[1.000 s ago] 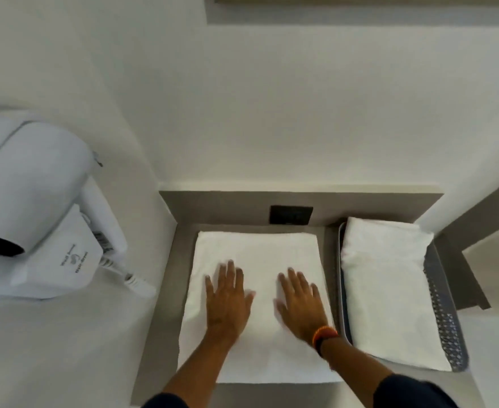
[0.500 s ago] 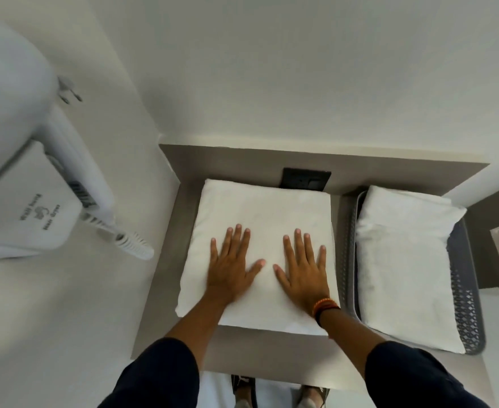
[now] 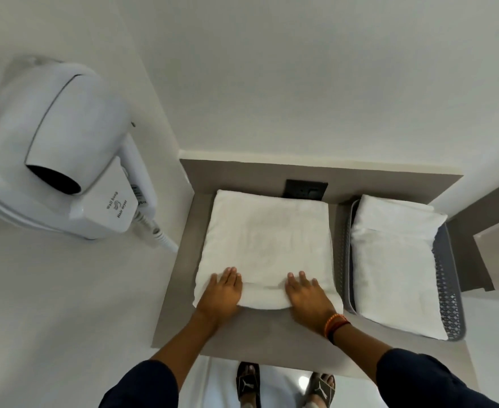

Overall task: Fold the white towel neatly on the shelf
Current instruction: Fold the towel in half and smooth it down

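Note:
The white towel (image 3: 267, 245) lies folded into a thick rectangle on the grey shelf (image 3: 260, 337), with its far edge against the back wall. My left hand (image 3: 221, 293) is on the towel's near left corner and my right hand (image 3: 308, 295) on its near right part. The fingers of both lie on top of the towel. Both thumbs are hidden under the near edge, which bulges up in a curve between the hands. An orange and black band circles my right wrist.
A grey perforated basket (image 3: 448, 278) holding another folded white towel (image 3: 395, 266) stands just right of the towel. A white wall-hung hair dryer (image 3: 74, 148) with a coiled cord sticks out on the left. A black socket (image 3: 305, 189) sits in the back wall. My sandalled feet (image 3: 286, 387) show below the shelf.
Both hands have slid back from the middle of the towel to its near edge and moved apart. The thumbs have gone under that edge, which now bulges.

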